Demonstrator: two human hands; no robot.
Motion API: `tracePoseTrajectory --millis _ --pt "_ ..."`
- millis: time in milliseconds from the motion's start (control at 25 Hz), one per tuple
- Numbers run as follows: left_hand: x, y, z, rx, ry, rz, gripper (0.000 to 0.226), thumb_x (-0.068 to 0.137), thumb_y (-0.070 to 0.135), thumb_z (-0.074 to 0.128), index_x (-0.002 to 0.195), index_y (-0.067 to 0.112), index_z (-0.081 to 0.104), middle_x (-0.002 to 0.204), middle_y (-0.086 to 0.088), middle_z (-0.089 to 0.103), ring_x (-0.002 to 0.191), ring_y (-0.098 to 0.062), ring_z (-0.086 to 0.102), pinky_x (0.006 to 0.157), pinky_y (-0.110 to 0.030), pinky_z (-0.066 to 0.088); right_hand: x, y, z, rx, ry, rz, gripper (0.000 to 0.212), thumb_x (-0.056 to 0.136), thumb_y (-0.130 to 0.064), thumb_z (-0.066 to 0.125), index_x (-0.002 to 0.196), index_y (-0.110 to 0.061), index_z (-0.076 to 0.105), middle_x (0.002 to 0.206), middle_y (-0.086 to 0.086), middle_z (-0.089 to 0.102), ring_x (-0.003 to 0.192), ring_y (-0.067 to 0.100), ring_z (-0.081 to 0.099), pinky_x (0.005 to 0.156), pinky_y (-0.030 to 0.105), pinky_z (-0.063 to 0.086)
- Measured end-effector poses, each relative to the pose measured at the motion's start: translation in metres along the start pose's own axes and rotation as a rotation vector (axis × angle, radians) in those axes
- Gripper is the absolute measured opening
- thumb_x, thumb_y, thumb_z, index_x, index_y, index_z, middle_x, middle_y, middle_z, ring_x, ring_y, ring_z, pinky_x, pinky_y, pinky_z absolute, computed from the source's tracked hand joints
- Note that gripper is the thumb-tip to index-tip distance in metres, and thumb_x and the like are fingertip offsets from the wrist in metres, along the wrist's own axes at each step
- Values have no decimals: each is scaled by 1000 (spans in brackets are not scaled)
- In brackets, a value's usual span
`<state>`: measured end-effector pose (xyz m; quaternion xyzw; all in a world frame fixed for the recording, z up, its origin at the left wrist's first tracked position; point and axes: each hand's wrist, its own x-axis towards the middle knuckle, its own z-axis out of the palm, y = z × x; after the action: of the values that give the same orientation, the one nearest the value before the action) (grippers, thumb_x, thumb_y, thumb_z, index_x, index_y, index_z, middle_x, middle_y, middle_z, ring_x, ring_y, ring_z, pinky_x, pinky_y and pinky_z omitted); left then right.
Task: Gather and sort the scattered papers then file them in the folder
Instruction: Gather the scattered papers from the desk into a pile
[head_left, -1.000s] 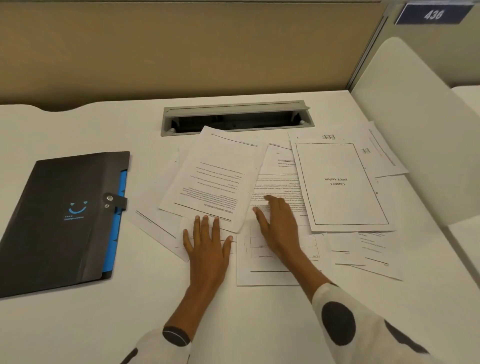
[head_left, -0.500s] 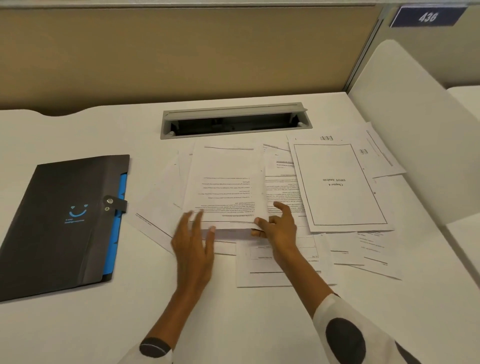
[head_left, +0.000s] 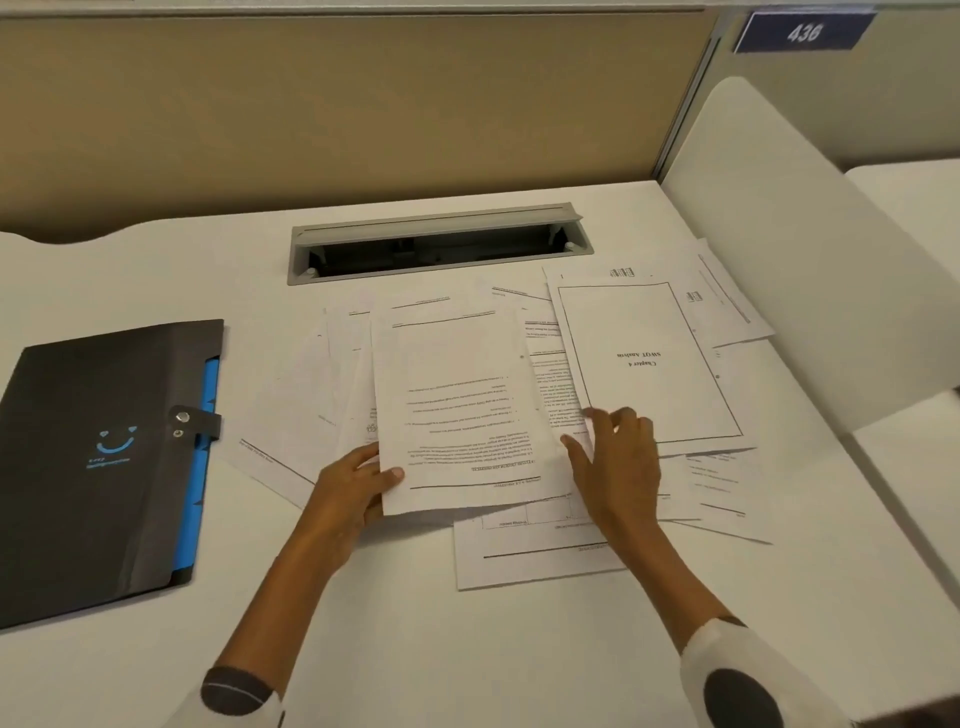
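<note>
Several printed sheets lie scattered and overlapping across the middle and right of the white desk (head_left: 130, 270). My left hand (head_left: 353, 491) pinches the lower left corner of a text sheet (head_left: 457, 410), thumb on top, fingers under it. My right hand (head_left: 615, 462) rests with spread fingers at that sheet's right edge, on the papers below. A framed cover page (head_left: 649, 364) lies right of it. A black folder (head_left: 98, 457) with a blue edge and a snap strap lies shut at the left.
A grey cable slot (head_left: 441, 241) is set in the desk behind the papers. A tan partition wall (head_left: 337, 104) closes the back. A white side divider (head_left: 805, 249) rises on the right, close to the outermost sheets.
My left hand went from lying flat on the papers to gripping the text sheet's corner. That sheet turned from slanted to square and shifted right. My right hand moved right to its edge.
</note>
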<state>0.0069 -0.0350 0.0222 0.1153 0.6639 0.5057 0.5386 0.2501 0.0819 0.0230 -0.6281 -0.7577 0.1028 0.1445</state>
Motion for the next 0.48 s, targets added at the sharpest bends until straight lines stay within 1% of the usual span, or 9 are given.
tracePoseTrajectory --millis 80,120,200,280,320,360,400,440,480 --pt "0 -9 -1 -27 12 14 33 81 -1 64 109 16 62 99 0 73 82 -14 72 60 -21 58 8 9 5 -93 -149 32 60 90 -33 57 142 -13 33 144 17 40 133 32 35 107 41 33" --pt "-1 -13 -3 -34 14 16 31 81 -1 64 106 17 63 98 1 74 81 -13 72 60 -20 58 9 13 8 -93 -224 56 61 94 -27 51 147 -14 23 151 16 31 140 32 26 112 40 27" --pt "-4 -19 -6 -51 19 13 30 81 -1 64 105 17 64 95 3 75 82 -13 72 60 -21 58 6 19 13 -135 -247 19 60 95 -8 42 149 -13 17 153 15 30 142 32 26 111 41 30" --pt "-6 -24 -7 -53 18 12 28 81 -2 63 102 16 65 92 4 76 82 -15 72 60 -22 58 3 24 11 -153 -135 -80 64 87 7 45 146 -6 25 142 19 46 126 36 48 95 43 45" --pt "-8 -25 -5 -58 12 9 27 81 -3 62 101 17 65 91 3 76 81 -15 72 60 -22 58 3 24 6 -130 -63 -123 64 83 12 50 143 -2 33 129 22 57 107 38 61 80 42 51" --pt "-8 -25 -3 -62 5 5 27 82 -3 61 100 17 65 91 3 76 82 -16 72 61 -24 59 1 22 2 -109 -2 -165 64 76 16 57 137 2 42 111 23 67 84 37 67 65 38 53" --pt "-9 -26 -1 -59 -6 3 28 82 -3 60 100 18 65 91 3 76 83 -17 72 64 -26 60 0 18 -1 -100 69 -217 65 67 19 64 129 5 51 93 22 72 65 34 67 52 34 52" --pt "-8 -26 2 -48 -19 2 28 83 -4 59 100 18 64 91 4 76 85 -18 72 67 -28 60 -3 13 -3 -91 144 -282 67 57 21 71 121 6 58 80 19 73 53 30 66 43 30 50" --pt "-8 -26 5 -40 -32 0 29 83 -4 58 100 19 63 90 5 76 85 -18 72 69 -30 60 -8 4 -5 -83 186 -353 69 49 20 76 115 5 63 73 15 74 48 27 65 40 26 48"
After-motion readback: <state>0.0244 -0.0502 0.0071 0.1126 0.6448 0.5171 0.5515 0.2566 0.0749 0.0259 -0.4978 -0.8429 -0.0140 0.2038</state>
